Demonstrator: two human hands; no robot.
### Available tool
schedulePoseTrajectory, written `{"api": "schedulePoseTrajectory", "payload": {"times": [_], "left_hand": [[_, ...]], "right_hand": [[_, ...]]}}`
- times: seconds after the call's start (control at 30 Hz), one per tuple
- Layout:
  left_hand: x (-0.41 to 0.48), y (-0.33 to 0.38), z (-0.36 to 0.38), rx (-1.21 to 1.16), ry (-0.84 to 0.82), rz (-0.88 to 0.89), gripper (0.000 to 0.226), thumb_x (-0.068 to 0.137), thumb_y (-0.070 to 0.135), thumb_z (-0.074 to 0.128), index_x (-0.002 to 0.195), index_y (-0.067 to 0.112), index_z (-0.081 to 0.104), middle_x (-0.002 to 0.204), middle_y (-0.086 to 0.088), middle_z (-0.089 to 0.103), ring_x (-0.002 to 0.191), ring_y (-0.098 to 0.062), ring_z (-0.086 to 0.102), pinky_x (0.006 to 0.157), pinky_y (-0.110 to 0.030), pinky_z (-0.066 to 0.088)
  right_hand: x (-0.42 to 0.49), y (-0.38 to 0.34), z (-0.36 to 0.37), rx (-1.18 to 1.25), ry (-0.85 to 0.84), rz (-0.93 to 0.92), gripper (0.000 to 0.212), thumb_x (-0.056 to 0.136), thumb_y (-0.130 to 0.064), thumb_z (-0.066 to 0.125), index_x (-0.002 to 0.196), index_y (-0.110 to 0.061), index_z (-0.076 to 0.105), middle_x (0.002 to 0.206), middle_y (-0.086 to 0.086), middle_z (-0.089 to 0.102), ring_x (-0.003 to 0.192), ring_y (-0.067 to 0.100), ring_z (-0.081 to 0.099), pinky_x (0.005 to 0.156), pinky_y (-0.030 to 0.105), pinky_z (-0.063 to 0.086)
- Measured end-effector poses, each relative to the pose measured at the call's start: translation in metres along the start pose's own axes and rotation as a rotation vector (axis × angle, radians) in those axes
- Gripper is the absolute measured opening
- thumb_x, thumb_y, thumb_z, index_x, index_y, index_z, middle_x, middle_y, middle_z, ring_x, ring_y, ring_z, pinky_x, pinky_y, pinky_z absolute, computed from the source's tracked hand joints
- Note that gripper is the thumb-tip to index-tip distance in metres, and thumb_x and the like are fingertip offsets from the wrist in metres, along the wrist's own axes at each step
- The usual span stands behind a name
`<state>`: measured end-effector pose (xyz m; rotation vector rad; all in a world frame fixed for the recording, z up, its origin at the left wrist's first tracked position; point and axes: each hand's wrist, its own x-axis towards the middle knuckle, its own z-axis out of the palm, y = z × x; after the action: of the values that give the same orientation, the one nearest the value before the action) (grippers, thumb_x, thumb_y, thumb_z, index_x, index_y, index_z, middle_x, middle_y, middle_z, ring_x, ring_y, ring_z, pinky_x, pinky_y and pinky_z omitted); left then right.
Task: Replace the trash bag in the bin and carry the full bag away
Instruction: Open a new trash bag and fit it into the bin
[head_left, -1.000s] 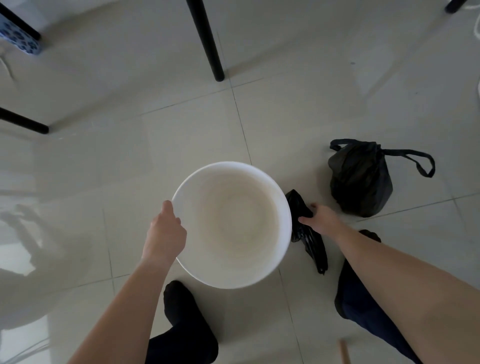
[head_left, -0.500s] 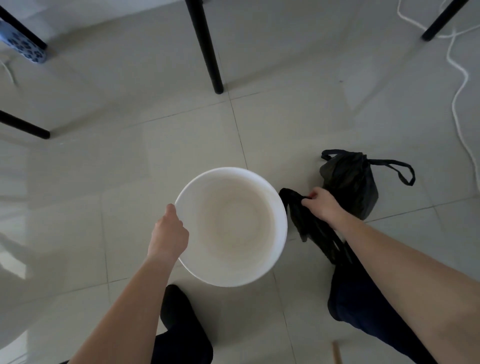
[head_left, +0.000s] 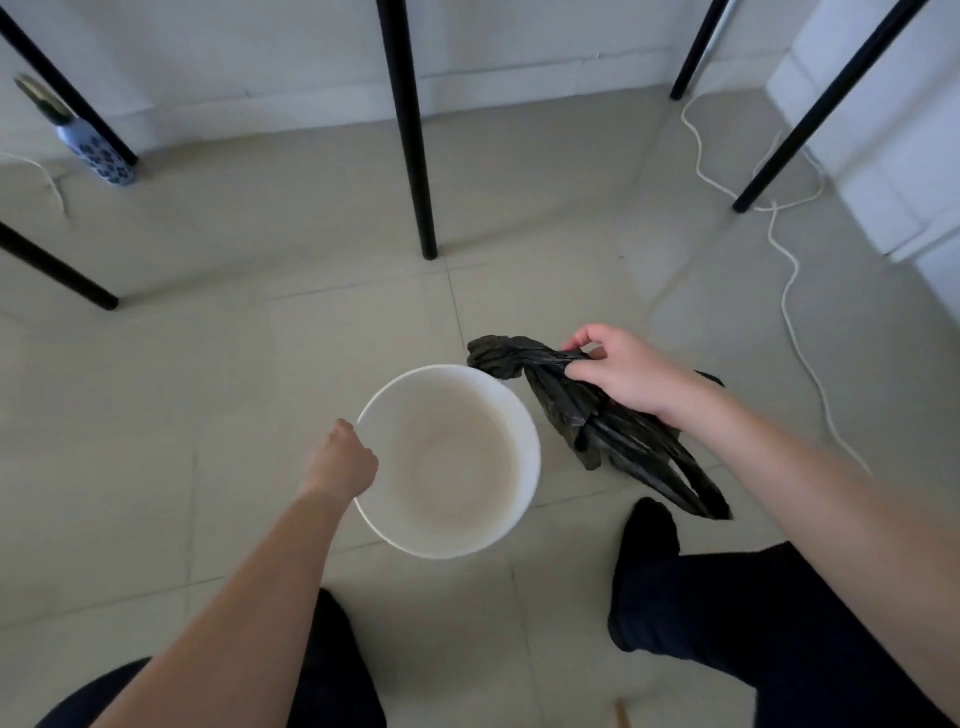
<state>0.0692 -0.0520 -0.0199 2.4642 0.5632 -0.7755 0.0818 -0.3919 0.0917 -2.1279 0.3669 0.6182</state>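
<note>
The bin (head_left: 447, 462) stands on the floor (head_left: 208, 395), near the middle, in front of the person's two feet. The left hand (head_left: 340, 460) is on the bin's left rim. The right hand (head_left: 626, 371) is to the right of the bin and a little behind it, above the floor, and holds the bag (head_left: 597, 421). One end of the bag reaches over the far right rim of the bin; the other end hangs down to the right of the bin. Behind the bin stands a table leg (head_left: 413, 145). More legs stand at the far left and far right. A bottle (head_left: 96, 150) stands at the far left by the wall. A cord (head_left: 789, 280) lies along the floor's right side.
</note>
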Motion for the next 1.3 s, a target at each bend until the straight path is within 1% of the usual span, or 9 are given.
{"api": "schedulePoseTrajectory", "payload": {"times": [0.13, 0.33, 0.47, 0.57, 0.7, 0.93, 1.1, 1.23, 1.3], "left_hand": [[-0.042, 0.033, -0.037, -0.167, 0.021, 0.202, 0.039, 0.097, 0.013, 0.062, 0.135, 0.008, 0.061, 0.130, -0.013, 0.067, 0.118, -0.033, 0.063, 0.094, -0.035, 0.049], [-0.132, 0.042, -0.065, -0.337, -0.228, 0.312, 0.014, 0.101, 0.032, 0.061, 0.110, 0.026, 0.071, 0.099, 0.005, 0.079, 0.088, -0.020, 0.077, 0.079, -0.039, 0.063], [-0.153, 0.046, -0.075, -0.410, -0.456, 0.195, 0.042, 0.097, 0.058, 0.062, 0.112, 0.019, 0.070, 0.099, 0.002, 0.081, 0.089, -0.022, 0.079, 0.073, -0.039, 0.067], [-0.150, 0.046, -0.086, -0.368, -0.586, 0.179, 0.057, 0.090, 0.068, 0.065, 0.116, 0.018, 0.069, 0.104, 0.001, 0.081, 0.095, -0.022, 0.079, 0.073, -0.040, 0.066], [-0.140, 0.038, -0.098, -0.332, -0.617, 0.168, 0.053, 0.091, 0.062, 0.068, 0.114, 0.014, 0.070, 0.105, -0.002, 0.081, 0.097, -0.025, 0.079, 0.080, -0.048, 0.066], [-0.130, 0.030, -0.095, -0.322, -0.656, 0.145, 0.035, 0.098, 0.045, 0.069, 0.115, 0.015, 0.072, 0.107, -0.003, 0.081, 0.098, -0.026, 0.079, 0.082, -0.051, 0.065], [-0.134, 0.026, -0.089, -0.329, -0.677, 0.121, 0.033, 0.099, 0.041, 0.070, 0.116, 0.014, 0.070, 0.110, -0.004, 0.080, 0.099, -0.028, 0.079, 0.082, -0.052, 0.065], [-0.139, 0.029, -0.076, -0.569, -0.650, 0.032, 0.035, 0.103, 0.032, 0.066, 0.126, 0.006, 0.062, 0.108, -0.012, 0.076, 0.080, -0.026, 0.078, 0.086, -0.058, 0.063], [-0.142, 0.033, -0.071, -0.704, -0.666, -0.027, 0.034, 0.105, 0.030, 0.064, 0.126, 0.004, 0.061, 0.109, -0.016, 0.074, 0.087, -0.035, 0.079, 0.085, -0.058, 0.063]], "right_hand": [[-0.050, -0.029, 0.010, 0.016, -0.045, -0.054, 0.015, 0.090, -0.028, 0.067, 0.104, -0.035, 0.066, 0.098, -0.003, 0.074, 0.089, 0.024, 0.072, 0.089, 0.039, 0.053], [-0.068, -0.041, 0.053, 0.174, -0.178, 0.040, 0.022, 0.090, -0.022, 0.071, 0.112, -0.025, 0.069, 0.106, 0.014, 0.077, 0.095, 0.035, 0.075, 0.093, 0.049, 0.058], [-0.062, -0.045, 0.076, 0.374, -0.286, 0.211, 0.023, 0.097, -0.020, 0.066, 0.118, -0.011, 0.068, 0.108, 0.017, 0.077, 0.086, 0.028, 0.074, 0.089, 0.047, 0.060], [-0.060, -0.052, 0.078, 0.344, -0.412, 0.285, 0.026, 0.102, -0.016, 0.060, 0.118, 0.002, 0.069, 0.092, 0.016, 0.078, 0.072, 0.025, 0.076, 0.063, 0.031, 0.061], [-0.058, -0.057, 0.080, 0.243, -0.515, 0.299, 0.018, 0.100, -0.011, 0.061, 0.101, 0.004, 0.070, 0.072, 0.011, 0.075, 0.060, 0.023, 0.073, 0.053, 0.025, 0.056], [-0.057, -0.064, 0.084, 0.010, -0.623, 0.225, 0.013, 0.091, -0.016, 0.069, 0.090, -0.005, 0.076, 0.080, 0.005, 0.074, 0.064, 0.016, 0.072, 0.056, 0.021, 0.054], [-0.061, -0.069, 0.084, 0.000, -0.708, 0.202, 0.017, 0.094, -0.018, 0.068, 0.101, -0.005, 0.076, 0.086, 0.002, 0.077, 0.070, 0.011, 0.073, 0.060, 0.019, 0.055], [-0.061, -0.071, 0.083, 0.014, -0.632, 0.207, 0.014, 0.096, -0.019, 0.064, 0.090, -0.011, 0.074, 0.075, -0.003, 0.072, 0.061, 0.008, 0.066, 0.059, 0.021, 0.051], [-0.058, -0.068, 0.086, -0.024, -0.559, 0.229, 0.020, 0.094, -0.023, 0.065, 0.077, -0.013, 0.070, 0.057, -0.004, 0.064, 0.050, 0.012, 0.058, 0.054, 0.024, 0.045]]}}
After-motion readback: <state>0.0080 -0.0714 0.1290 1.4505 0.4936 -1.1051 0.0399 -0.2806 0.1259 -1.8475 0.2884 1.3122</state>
